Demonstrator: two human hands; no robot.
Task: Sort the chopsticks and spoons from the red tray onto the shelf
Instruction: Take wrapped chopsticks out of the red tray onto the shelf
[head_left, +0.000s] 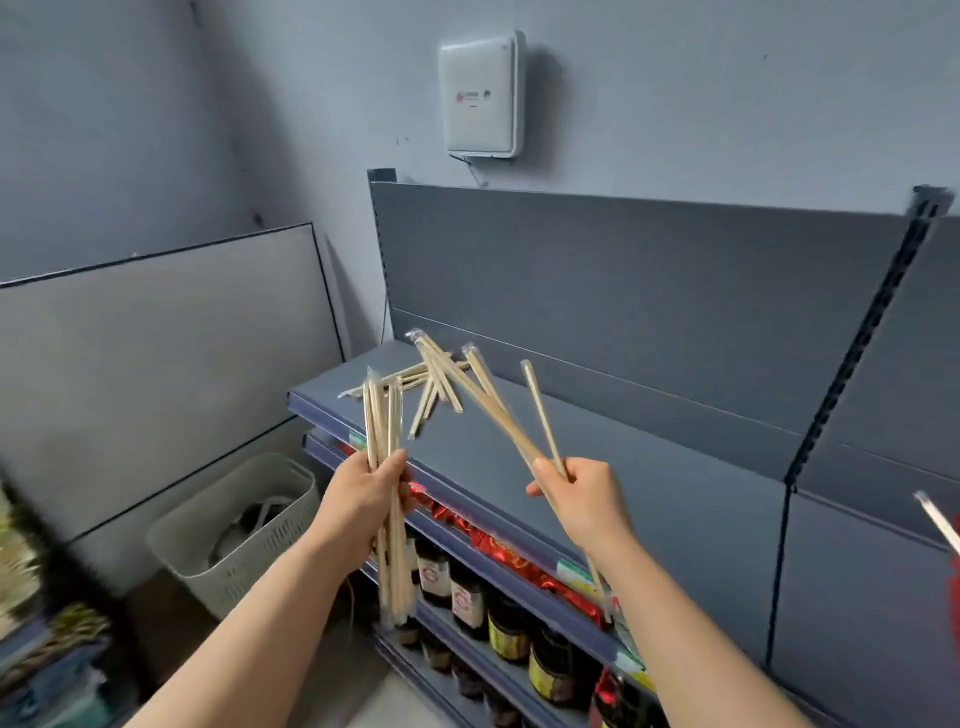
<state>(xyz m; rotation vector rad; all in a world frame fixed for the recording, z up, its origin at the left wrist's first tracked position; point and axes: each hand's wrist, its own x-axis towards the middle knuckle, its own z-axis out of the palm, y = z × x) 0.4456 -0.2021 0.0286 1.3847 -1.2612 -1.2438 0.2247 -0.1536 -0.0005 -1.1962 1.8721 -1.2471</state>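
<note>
left hand (363, 493): fingers wrapped tight round upright chopstick bundle (384, 415)
right hand (582, 499): fingers pinching fanned chopsticks (498, 410)
shelf (649, 467): loose wrapped pairs (431, 379) just past fingertips

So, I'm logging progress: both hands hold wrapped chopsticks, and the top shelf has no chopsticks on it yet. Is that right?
Not quite. The left hand and right hand do each hold wrapped chopsticks, but the head view shows the top shelf already has a loose pile of chopsticks near its left end.

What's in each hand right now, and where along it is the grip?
Left hand: a bundle of wrapped chopsticks, gripped mid-length. Right hand: a few chopsticks, gripped around mid-length.
</note>
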